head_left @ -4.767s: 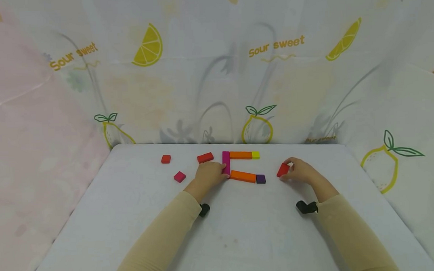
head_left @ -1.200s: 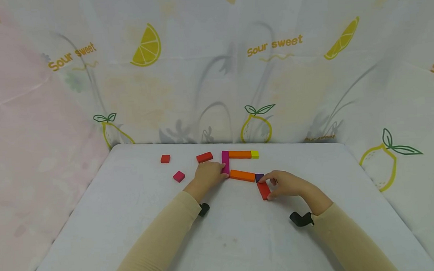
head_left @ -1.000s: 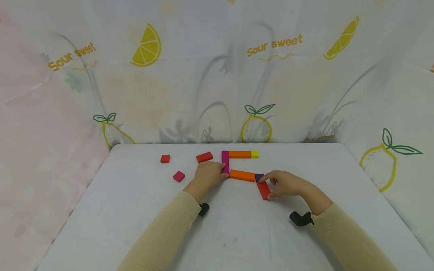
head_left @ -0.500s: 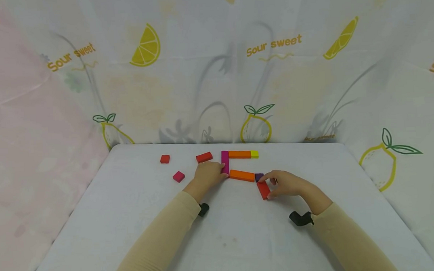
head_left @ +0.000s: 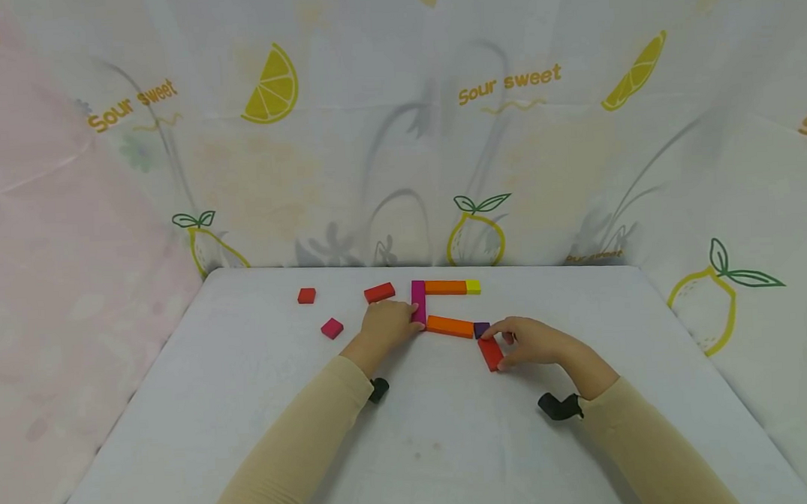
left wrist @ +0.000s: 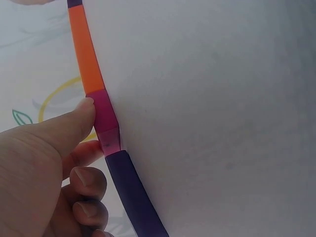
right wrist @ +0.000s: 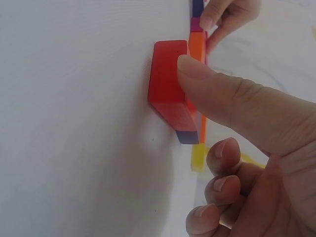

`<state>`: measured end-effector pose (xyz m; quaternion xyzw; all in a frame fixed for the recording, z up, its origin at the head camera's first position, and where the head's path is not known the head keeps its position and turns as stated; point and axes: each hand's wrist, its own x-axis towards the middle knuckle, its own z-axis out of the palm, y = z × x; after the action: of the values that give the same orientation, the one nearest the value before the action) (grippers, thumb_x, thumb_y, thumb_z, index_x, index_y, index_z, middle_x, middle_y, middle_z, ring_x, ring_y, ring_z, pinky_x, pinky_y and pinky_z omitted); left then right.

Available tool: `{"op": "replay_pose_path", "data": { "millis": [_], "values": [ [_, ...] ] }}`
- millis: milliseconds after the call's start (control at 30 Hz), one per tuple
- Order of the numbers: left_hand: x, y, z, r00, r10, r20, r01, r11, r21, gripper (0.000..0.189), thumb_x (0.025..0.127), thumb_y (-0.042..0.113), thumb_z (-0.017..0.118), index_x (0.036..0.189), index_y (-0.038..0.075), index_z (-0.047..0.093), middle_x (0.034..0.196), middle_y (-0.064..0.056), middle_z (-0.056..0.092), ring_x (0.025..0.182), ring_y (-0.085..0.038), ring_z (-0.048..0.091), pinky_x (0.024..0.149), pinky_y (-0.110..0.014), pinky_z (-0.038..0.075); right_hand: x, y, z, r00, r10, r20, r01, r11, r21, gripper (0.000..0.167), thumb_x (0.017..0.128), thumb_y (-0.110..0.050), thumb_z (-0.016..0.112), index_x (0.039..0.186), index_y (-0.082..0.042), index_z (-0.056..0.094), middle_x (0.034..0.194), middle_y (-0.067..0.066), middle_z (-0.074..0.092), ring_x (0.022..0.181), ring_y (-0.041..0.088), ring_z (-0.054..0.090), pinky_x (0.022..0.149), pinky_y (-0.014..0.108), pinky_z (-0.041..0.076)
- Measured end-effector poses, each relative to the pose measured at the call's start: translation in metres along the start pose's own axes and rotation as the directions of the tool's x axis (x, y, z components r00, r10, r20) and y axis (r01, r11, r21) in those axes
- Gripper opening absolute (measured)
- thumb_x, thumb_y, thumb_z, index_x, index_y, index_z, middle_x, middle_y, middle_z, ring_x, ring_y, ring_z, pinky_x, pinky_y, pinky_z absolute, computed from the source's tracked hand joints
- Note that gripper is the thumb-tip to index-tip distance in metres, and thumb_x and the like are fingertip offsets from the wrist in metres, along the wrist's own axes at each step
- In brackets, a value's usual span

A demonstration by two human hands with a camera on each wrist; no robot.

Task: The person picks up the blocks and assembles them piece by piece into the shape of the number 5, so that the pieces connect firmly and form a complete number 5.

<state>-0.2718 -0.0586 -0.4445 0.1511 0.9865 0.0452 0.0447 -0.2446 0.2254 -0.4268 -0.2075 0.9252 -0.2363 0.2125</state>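
Observation:
My left hand [head_left: 388, 324] pinches the long magenta block [head_left: 418, 296] between thumb and index finger, the other fingers curled, as the left wrist view shows. A dark purple block [left wrist: 136, 192] lies beside it there, hidden by the hand from the head. My right hand [head_left: 532, 342] grips a red block [head_left: 490, 353] by its ends, thumb on the near one. The red block's far end meets a small purple block [head_left: 481, 329], which sits at the end of the near orange block [head_left: 450, 326]. From the magenta block's far end runs another orange block [head_left: 445, 287], capped by a yellow cube [head_left: 473, 286].
To the left on the white table [head_left: 413, 462] lie a red block [head_left: 380, 292], a small red cube [head_left: 307, 295] and a small pinkish-red cube [head_left: 332, 328]. A printed cloth [head_left: 372, 163] hangs behind the table's far edge.
Since the oldest frame, the right hand has brought the red block left and nearer, against the small purple block. Over the last second both hands stay where they are.

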Motion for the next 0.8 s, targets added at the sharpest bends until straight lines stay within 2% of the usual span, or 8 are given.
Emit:
{"op": "replay_pose_path", "data": {
  "millis": [533,800],
  "values": [
    [0.0004,0.0001,0.0004,1.0,-0.003,0.002,0.003,1.0,-0.006,0.055,0.094,0.045,0.067,0.143,0.022,0.057,0.118,-0.003,0.072,0.109,-0.023,0.064,0.098,-0.045,0.048,0.0002,0.0015,-0.0001,1.0,0.011,0.0,-0.011,1.0,0.014,0.047,0.081,-0.02,0.084,0.126,-0.021,0.069,0.104,0.003,0.058,0.099,0.023,0.05,0.079,0.037,0.047],
    [-0.0011,0.0008,-0.0015,1.0,-0.003,0.0,0.003,1.0,-0.02,0.055,0.094,0.044,0.068,0.143,0.021,0.057,0.121,-0.003,0.071,0.11,-0.024,0.064,0.098,-0.045,0.048,0.0006,0.007,-0.0041,0.999,-0.017,-0.048,0.018,1.0,0.022,0.046,0.083,-0.018,0.082,0.127,-0.016,0.068,0.097,0.005,0.055,0.091,0.022,0.049,0.072,0.034,0.044]
  ]
}}
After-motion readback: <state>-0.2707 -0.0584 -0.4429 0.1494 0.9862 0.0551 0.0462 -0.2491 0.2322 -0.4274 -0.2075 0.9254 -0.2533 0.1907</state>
